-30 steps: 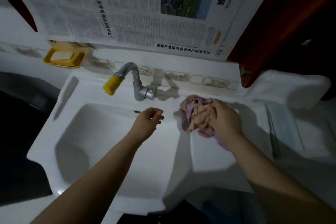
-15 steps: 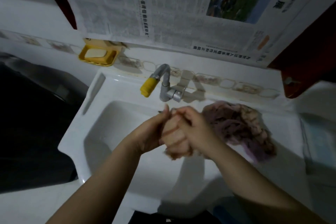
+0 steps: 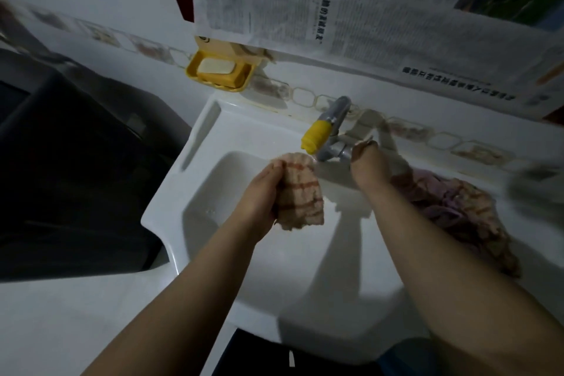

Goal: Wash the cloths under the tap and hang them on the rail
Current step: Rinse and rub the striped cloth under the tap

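In the head view, the left hand [image 3: 259, 198] is gripping a bunched striped cloth [image 3: 300, 192], fingers curled round its left side, and is holding it over the basin [image 3: 171, 201] just below the tap's yellow spout [image 3: 314, 134]. The right hand [image 3: 367, 166] is reaching to the tap's handle [image 3: 334, 152]; whether its fingers are closing on it or only touching it I cannot tell, since the hand is blurred. More cloths [image 3: 457, 207] are lying heaped on the ledge to the right. No water is showing at the spout.

The step, I judge, is turning the water on. To do it well, the person should be opening the handle gently so the stream is not splashing, keeping the cloth squarely under the spout, and loosening the bunch so water is reaching the inner folds.
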The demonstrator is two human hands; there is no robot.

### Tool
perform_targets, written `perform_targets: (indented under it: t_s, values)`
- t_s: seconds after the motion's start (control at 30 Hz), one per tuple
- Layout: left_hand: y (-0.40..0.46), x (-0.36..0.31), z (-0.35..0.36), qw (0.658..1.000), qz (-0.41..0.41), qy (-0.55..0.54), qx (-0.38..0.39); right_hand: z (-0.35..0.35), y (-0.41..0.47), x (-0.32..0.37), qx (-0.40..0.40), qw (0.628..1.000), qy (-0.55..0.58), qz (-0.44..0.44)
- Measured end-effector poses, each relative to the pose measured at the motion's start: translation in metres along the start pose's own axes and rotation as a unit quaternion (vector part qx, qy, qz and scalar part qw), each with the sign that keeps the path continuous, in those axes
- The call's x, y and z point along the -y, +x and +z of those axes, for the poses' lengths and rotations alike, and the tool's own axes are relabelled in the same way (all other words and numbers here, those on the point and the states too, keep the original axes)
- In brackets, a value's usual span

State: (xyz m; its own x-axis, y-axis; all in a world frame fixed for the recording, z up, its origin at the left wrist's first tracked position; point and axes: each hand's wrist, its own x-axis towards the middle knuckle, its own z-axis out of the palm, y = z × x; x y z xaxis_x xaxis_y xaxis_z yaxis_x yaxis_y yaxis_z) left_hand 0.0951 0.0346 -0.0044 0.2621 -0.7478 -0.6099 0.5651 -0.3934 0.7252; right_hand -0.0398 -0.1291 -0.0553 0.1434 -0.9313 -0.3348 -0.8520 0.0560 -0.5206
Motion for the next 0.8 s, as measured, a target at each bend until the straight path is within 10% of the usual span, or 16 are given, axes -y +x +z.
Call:
perform_targets:
  t_s: [0.8]
  values:
    - [0.007,-0.010,0.015,0.996,-0.011,-0.065,0.056,0.003,0.010,-0.004,0.021,0.976,0.197,0.088]
